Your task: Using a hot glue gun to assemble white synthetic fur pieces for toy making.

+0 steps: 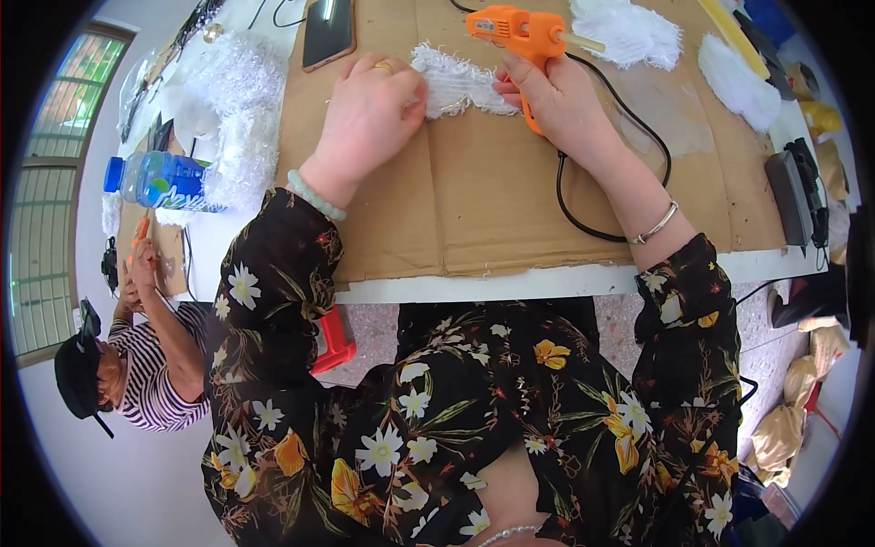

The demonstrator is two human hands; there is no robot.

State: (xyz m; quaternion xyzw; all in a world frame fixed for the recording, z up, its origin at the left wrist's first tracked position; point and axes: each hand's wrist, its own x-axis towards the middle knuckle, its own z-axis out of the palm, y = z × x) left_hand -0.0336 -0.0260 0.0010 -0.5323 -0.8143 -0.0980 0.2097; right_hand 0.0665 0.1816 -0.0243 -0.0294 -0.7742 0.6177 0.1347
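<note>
A white, shaggy-edged piece of fabric (456, 84) stretches between my hands on the cardboard. My left hand (375, 114) is closed, its curled fingers at the fabric's left end; the fingertips are partly hidden. In my right hand (567, 105) is an orange hot glue gun (518, 32), a pale glue stick poking out of its back and its nozzle pointing left, above the fabric. Fingers of that same hand also reach the fabric's right end. From the gun's grip a black cord (583, 223) loops over the cardboard.
Brown cardboard (492, 201) covers the white table. A phone (328, 35) lies beyond my left hand. White fluffy material (241, 109) and a plastic bottle (162, 180) are at left. More white pieces (629, 35) lie far right, near a black box (791, 196). Another person (150, 365) works at left.
</note>
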